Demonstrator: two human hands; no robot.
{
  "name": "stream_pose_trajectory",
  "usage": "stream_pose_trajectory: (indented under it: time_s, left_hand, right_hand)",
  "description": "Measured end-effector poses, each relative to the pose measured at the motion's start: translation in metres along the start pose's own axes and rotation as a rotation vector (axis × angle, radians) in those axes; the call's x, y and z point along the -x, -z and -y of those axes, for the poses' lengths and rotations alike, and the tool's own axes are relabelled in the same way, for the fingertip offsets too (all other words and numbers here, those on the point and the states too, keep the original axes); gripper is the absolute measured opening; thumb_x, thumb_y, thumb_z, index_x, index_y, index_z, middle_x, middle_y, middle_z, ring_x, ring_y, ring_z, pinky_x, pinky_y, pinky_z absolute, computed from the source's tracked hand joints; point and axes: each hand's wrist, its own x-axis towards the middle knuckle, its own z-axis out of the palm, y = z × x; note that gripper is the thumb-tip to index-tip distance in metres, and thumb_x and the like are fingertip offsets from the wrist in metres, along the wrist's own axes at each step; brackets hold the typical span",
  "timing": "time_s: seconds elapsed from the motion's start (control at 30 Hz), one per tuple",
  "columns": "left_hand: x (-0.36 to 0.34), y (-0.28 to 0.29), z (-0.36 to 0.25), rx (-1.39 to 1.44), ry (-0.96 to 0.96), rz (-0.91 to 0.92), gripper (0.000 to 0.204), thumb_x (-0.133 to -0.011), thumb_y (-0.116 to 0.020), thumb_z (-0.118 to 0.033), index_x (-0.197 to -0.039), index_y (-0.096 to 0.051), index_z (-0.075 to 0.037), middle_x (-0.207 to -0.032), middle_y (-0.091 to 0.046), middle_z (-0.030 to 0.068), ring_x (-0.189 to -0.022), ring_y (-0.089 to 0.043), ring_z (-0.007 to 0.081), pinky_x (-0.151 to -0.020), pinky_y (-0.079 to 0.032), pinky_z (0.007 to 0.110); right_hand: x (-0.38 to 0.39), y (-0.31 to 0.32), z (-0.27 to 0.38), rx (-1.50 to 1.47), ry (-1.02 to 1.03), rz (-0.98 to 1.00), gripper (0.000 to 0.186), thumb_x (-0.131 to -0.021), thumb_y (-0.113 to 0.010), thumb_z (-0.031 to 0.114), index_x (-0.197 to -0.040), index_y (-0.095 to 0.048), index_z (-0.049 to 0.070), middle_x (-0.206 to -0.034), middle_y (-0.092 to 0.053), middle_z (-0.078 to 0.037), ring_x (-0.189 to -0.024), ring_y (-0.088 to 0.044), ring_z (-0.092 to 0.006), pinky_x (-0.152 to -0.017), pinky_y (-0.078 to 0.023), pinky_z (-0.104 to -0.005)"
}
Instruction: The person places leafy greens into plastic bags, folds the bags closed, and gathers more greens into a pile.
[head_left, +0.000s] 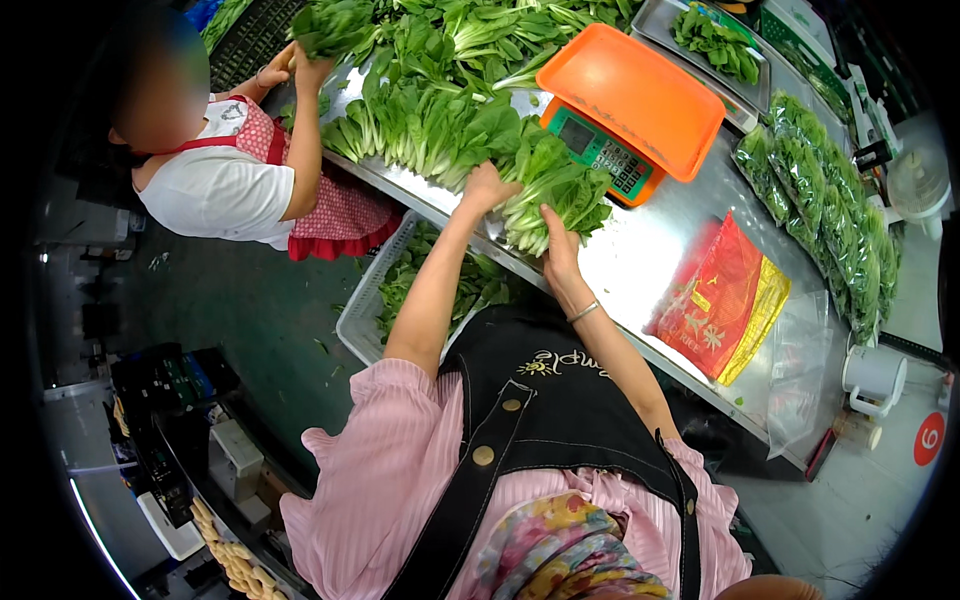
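Observation:
My left hand (487, 187) rests on a heap of leafy greens with pale stalks (430, 120) on a steel table (650, 250). My right hand (560, 250) presses against a bunch of the same greens (555, 195) at the table's near edge; both hands close around that bunch. Just beyond it stands a green weighing scale with an orange tray (630, 100).
A co-worker in a white shirt and red apron (240, 170) handles greens at the far left end. A white crate of greens (385, 300) sits below the table. Red and yellow bags (720, 295), clear bags (800, 360) and bagged greens (820, 200) lie to the right.

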Motion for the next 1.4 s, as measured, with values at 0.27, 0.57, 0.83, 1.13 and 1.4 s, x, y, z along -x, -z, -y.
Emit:
stream_pose_trajectory:
  time_s: [0.27, 0.57, 0.83, 1.13, 1.4]
  left_hand:
    - [-0.005, 0.003, 0.004, 0.193, -0.114, 0.078, 0.079, -0.061, -0.077, -0.039, -0.114, -0.050, 0.013, -0.113, -0.057, 0.0263, -0.105, -0.057, 0.0321, -0.088, -0.044, 0.035]
    - [0.041, -0.029, -0.021, 0.136, -0.038, -0.077, 0.065, -0.075, -0.069, -0.026, -0.116, -0.037, 0.013, -0.105, -0.056, 0.0347, -0.101, -0.055, 0.0454, -0.088, -0.044, 0.044]
    - [0.070, -0.046, 0.018, 0.034, -0.256, -0.494, 0.025, -0.080, -0.059, -0.016, -0.096, -0.058, 0.004, -0.093, -0.060, 0.0223, -0.082, -0.060, 0.0349, -0.073, -0.046, 0.041]
    - [0.082, -0.015, 0.023, -0.138, -0.115, -0.336, 0.028, -0.077, -0.068, -0.022, -0.086, -0.059, 0.004, -0.081, -0.061, 0.0240, -0.080, -0.060, 0.0388, -0.071, -0.047, 0.043]
    - [0.053, -0.043, 0.031, 0.669, 0.061, -0.159, 0.019, -0.079, -0.063, -0.009, -0.091, -0.058, 0.004, -0.081, -0.064, 0.0126, -0.071, -0.062, 0.0234, -0.064, -0.049, 0.034]
  right_hand:
    - [-0.004, 0.010, 0.012, 0.048, 0.019, 0.035, 0.048, -0.081, -0.066, 0.025, -0.114, -0.053, -0.008, -0.108, -0.059, -0.009, -0.095, -0.053, -0.0144, -0.084, -0.041, -0.0279]
    - [0.008, 0.015, 0.038, 0.101, 0.052, 0.052, 0.045, -0.080, -0.067, 0.025, -0.112, -0.054, -0.005, -0.103, -0.059, -0.008, -0.090, -0.055, -0.0148, -0.080, -0.043, -0.0271]
    - [0.009, 0.048, 0.054, 0.288, 0.051, 0.078, 0.048, -0.081, -0.065, 0.026, -0.116, -0.051, -0.005, -0.108, -0.058, -0.010, -0.097, -0.055, -0.0163, -0.085, -0.043, -0.0287]
    - [0.006, 0.051, 0.051, 0.273, 0.054, 0.108, 0.046, -0.081, -0.064, 0.026, -0.115, -0.052, -0.004, -0.108, -0.057, -0.009, -0.097, -0.053, -0.0153, -0.085, -0.041, -0.0288]
    - [0.009, 0.055, 0.055, 0.216, 0.028, 0.128, 0.048, -0.081, -0.066, 0.027, -0.113, -0.054, -0.006, -0.105, -0.059, -0.009, -0.092, -0.055, -0.0149, -0.082, -0.043, -0.0275]
